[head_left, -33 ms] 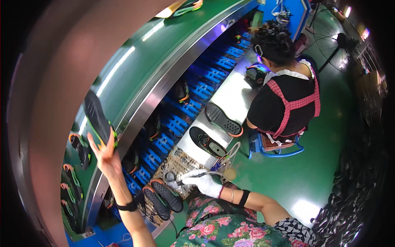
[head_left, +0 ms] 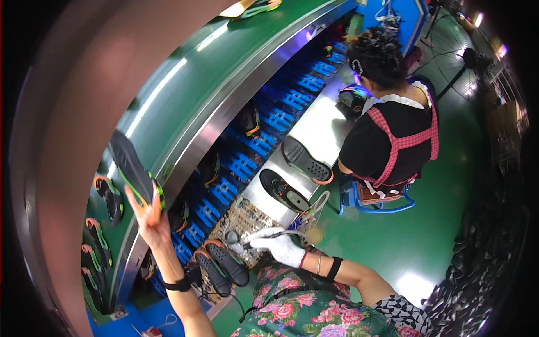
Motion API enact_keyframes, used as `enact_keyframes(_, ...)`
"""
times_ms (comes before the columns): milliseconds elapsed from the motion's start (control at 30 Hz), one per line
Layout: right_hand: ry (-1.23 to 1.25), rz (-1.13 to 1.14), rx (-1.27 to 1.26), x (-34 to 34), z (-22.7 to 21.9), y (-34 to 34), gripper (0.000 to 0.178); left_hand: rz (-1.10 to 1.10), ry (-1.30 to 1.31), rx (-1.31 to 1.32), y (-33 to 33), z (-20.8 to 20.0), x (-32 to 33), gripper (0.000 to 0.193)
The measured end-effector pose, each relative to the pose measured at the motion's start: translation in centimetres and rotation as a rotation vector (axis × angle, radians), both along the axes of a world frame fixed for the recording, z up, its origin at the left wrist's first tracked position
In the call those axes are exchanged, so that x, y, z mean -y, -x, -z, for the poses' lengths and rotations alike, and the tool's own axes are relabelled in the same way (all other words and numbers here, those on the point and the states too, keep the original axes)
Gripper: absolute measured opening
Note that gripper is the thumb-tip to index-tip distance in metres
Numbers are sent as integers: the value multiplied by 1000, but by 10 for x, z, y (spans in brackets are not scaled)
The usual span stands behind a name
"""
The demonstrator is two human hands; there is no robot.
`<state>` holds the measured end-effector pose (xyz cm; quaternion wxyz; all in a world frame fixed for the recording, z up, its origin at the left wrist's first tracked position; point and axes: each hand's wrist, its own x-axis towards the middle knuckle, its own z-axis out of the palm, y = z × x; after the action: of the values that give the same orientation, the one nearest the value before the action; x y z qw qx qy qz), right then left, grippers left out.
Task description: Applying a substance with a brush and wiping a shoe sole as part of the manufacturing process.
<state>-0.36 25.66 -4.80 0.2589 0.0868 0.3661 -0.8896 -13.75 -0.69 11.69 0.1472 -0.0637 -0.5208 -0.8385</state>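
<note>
Beyond the fingers of the left hand (head_left: 154, 227) stretched a long green surface (head_left: 213, 76) with a metal edge. Below that edge, to the right of those fingers, ran a row of blue holders (head_left: 261, 145). Far to the right of both sets of fingers spread a heap of black pieces (head_left: 477, 275). Ahead and to the right of the gloved fingers of the right hand (head_left: 285, 250), a co-worker (head_left: 401, 121) in a checked harness sat on a blue-framed stool (head_left: 351, 196).

Farther ahead of the gloved fingers lay a white bench top (head_left: 314, 121) bearing two black shoes (head_left: 307, 162); a mottled panel (head_left: 247, 212) lay nearer, just beyond them. Left of the same fingers, close by, two dark perforated soles (head_left: 231, 263) with orange rims sat side by side.

Clamped by its near end, the black shoe (head_left: 132, 163) with green trim pointed away from the bare left fingers; whether it touched the green surface I cannot tell. The gloved fingers were curled round a slim dark tool (head_left: 247, 245), and just left of its tip stood a small round grey thing (head_left: 231, 237).
</note>
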Motion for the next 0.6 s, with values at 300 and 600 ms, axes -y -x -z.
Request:
enact_keyframes(300, 47, 23, -16, -35, -69, 12, 17, 72, -349, 431, -151, 73, 13, 79)
enact_keyframes(600, -277, 49, -696, -7, -126, 19, 19, 120, -351, 609, -179, 102, -65, 77)
